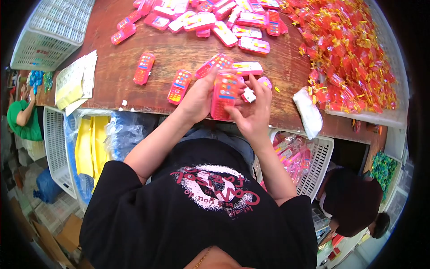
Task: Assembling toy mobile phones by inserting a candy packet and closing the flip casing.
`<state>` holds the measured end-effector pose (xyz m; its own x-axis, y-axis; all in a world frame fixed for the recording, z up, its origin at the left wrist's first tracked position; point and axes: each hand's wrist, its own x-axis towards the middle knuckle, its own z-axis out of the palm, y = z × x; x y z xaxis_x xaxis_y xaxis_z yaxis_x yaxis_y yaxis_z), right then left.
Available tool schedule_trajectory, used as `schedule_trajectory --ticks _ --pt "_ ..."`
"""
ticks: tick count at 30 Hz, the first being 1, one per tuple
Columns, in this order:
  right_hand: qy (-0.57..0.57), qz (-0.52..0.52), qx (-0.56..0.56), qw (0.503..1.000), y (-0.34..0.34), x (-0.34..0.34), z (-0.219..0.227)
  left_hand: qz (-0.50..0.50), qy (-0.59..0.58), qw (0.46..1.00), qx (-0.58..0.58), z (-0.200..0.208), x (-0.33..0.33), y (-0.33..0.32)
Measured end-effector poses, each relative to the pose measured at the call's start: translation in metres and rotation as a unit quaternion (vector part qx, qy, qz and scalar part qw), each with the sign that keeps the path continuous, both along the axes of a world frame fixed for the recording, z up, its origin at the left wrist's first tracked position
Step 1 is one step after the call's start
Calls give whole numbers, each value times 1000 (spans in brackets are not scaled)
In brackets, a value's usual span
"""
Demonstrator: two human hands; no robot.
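Observation:
A translucent red-pink toy phone (225, 95) with a blue band and small buttons is held upright over the table's near edge. My left hand (198, 101) grips it along its left side. My right hand (255, 110) has its thumb pressed on the lower right of the phone, with the other fingers curled beyond it. Just behind lie another toy phone (214, 64) and one with its pale side up (248, 68). To the left of my hands, two more toy phones, one nearer (180, 87) and one farther (144, 68), lie face up.
Several pink toy phones (199, 21) are heaped at the back. A pile of red and yellow wrapped pieces (347, 58) fills a tray at right, beside a white cloth (308, 112). Papers (76, 80) and a white basket (56, 33) stand left. Another person (351, 201) is at lower right.

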<state>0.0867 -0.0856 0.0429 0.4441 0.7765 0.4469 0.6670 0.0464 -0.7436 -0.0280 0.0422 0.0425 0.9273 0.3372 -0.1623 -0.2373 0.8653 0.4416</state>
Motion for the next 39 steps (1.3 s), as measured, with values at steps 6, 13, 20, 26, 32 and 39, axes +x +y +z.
schedule_trajectory --ticks 6,13,20,26,32,39 --pt "-45 -17 -79 996 2 52 -1 118 165 959 197 -3 -12 16" --pt "-399 -260 -432 766 -68 238 -8 183 243 907 292 -42 -45 107" --pt "-384 -251 -445 769 -69 254 -11 126 352 811 451 -46 -41 139" --pt "30 -151 -50 987 -49 204 -18 156 415 545 711 -69 -7 180" --pt "343 -21 26 939 -15 108 -24 219 333 376 836 -79 30 201" --pt "107 -19 18 994 14 61 7 221 198 607 737 -24 17 99"
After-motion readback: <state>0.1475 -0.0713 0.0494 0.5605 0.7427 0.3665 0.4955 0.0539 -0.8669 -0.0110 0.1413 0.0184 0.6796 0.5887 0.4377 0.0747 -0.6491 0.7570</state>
